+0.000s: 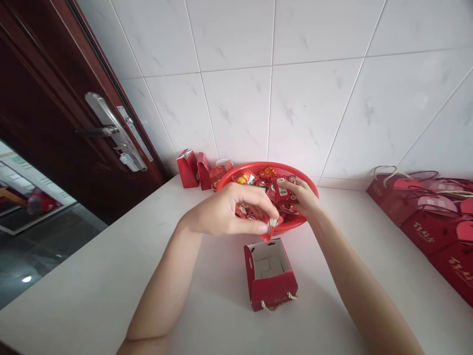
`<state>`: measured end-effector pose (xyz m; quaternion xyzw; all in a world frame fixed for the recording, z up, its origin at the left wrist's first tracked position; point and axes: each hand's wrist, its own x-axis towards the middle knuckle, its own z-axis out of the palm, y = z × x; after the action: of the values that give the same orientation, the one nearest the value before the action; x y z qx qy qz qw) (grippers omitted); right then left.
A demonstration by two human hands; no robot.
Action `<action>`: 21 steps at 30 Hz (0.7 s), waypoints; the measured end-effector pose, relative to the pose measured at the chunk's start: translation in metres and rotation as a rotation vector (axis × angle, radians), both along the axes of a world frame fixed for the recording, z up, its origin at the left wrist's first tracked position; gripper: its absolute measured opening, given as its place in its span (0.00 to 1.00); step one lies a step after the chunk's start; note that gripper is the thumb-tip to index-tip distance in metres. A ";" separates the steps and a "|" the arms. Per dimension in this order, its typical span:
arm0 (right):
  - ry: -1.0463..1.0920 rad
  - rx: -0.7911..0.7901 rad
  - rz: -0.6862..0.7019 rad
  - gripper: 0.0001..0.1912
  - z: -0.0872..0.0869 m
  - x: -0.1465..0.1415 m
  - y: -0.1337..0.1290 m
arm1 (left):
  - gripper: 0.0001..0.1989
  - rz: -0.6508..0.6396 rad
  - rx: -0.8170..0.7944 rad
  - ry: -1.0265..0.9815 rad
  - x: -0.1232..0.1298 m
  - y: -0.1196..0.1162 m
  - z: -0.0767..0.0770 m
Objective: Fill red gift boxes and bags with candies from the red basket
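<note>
My left hand [229,209] pinches a small wrapped candy [272,224] between thumb and fingers, just in front of the basket and above the box. Over the right side of the red plastic basket [314,190], my right hand [303,197] grips a red candy packet [284,190] with pale printing. Several wrapped candies [246,177] lie in the basket, partly hidden by both hands. Below the hands an open red gift box [271,288] with a rope handle stands on the white countertop [214,305]; its pale inside shows nothing in it.
Small red boxes [188,169] stand against the tiled wall [236,108], left of the basket. Several red gift boxes [417,222] with rope handles fill the right side. A dark wooden door [48,84] with a metal handle [99,130] is at the left.
</note>
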<state>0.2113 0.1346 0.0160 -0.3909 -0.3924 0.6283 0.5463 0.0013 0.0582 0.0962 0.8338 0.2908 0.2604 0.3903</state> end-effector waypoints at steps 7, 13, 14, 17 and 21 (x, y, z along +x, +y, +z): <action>-0.026 -0.019 -0.035 0.09 0.005 -0.002 -0.005 | 0.13 -0.035 0.090 0.356 0.009 -0.014 -0.005; 0.018 0.009 -0.024 0.13 -0.001 -0.001 0.001 | 0.10 0.013 0.141 0.521 0.012 -0.013 -0.015; 0.017 0.017 -0.016 0.13 -0.001 -0.001 0.001 | 0.10 0.017 0.149 0.538 0.013 -0.012 -0.017; 0.012 0.029 0.001 0.14 -0.001 0.000 0.000 | 0.13 0.056 0.141 0.545 0.014 -0.009 -0.022; 0.012 0.036 -0.003 0.16 0.000 0.000 -0.001 | 0.13 0.161 0.115 0.488 0.009 -0.009 -0.025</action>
<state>0.2118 0.1335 0.0159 -0.3780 -0.3999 0.6227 0.5563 0.0107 0.0497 0.0717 0.8669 0.4265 0.0982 0.2386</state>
